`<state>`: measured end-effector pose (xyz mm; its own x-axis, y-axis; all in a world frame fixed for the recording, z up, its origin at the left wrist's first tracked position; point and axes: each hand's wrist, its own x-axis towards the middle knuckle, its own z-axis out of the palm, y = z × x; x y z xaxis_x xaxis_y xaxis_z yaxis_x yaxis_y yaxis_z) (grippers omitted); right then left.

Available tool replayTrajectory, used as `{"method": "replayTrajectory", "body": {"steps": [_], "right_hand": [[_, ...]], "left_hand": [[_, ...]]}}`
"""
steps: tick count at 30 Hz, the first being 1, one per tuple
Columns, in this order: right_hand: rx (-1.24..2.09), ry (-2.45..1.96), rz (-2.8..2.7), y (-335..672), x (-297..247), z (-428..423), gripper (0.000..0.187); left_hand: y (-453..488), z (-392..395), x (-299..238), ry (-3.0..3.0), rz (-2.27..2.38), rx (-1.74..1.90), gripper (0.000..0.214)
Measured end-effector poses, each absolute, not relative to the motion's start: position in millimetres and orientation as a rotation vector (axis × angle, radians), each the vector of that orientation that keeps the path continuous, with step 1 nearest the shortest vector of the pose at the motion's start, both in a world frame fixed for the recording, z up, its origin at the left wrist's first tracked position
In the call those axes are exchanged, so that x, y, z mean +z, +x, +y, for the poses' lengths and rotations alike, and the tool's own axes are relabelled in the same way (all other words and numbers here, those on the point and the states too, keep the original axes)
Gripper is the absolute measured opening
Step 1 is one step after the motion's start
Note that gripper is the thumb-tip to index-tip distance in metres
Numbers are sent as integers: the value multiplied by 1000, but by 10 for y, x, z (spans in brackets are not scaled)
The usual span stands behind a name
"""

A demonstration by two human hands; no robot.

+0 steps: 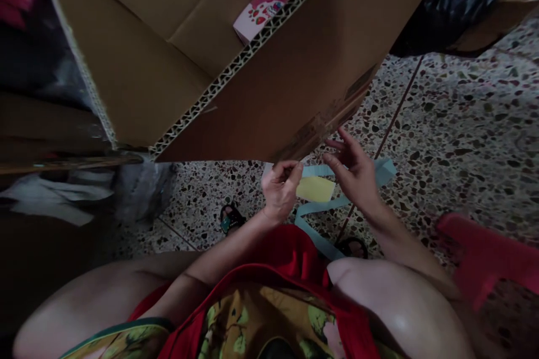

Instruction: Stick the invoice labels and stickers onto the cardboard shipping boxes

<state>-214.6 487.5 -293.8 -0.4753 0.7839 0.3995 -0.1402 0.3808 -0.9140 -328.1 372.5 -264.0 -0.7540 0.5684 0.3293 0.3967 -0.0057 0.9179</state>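
Observation:
A large cardboard box (252, 106) stands tilted before me, its cut corrugated rim toward me and its inside in view. Within it lies a small pink and white carton (257, 15) printed with strawberries, partly behind the rim. Close to the box's lower edge is my left hand (280, 190), thumb and fingers pinched together; what they hold, if anything, is too small to make out. My right hand (356, 171) has its fingers apart, the tips at the lower edge beside a strip of clear tape (322, 123) on the box wall.
On the speckled floor (455, 123) below my hands lie a blue paper strip (314, 230) and a yellow piece of paper (315, 188). A red plastic stool (484, 252) stands at right. Black plastic bags (446, 5) are at upper right. White scraps (54, 196) lie at left.

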Motion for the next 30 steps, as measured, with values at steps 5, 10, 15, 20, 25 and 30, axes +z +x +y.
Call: {"method": "replayTrajectory", "body": {"steps": [5,10,15,20,25,30], "right_hand": [[730,-361,-1780,-2423,-3071,4818,35],[523,-175,-1785,-2624,-3217,4773,43],[425,-204,-1872,-2710,-3299,4828,43],[347,-187,-1902,-2784,-3333,4887,47],[290,-232,-1910,-2825,-3339,4890,53],[244,-280,-1950,-2855,-3375,4882,59]], "left_hand": [[-3378,3715,-2651,835,2059,2094,25],[-3434,3726,-2638,860,2104,2102,23],[-3447,3742,-2654,906,2197,2054,24],[-3468,3743,-2680,1003,2356,1984,21],[-3495,3754,-2725,1121,2440,1992,19],[-3541,3747,-2781,1241,2493,1979,21]]}}
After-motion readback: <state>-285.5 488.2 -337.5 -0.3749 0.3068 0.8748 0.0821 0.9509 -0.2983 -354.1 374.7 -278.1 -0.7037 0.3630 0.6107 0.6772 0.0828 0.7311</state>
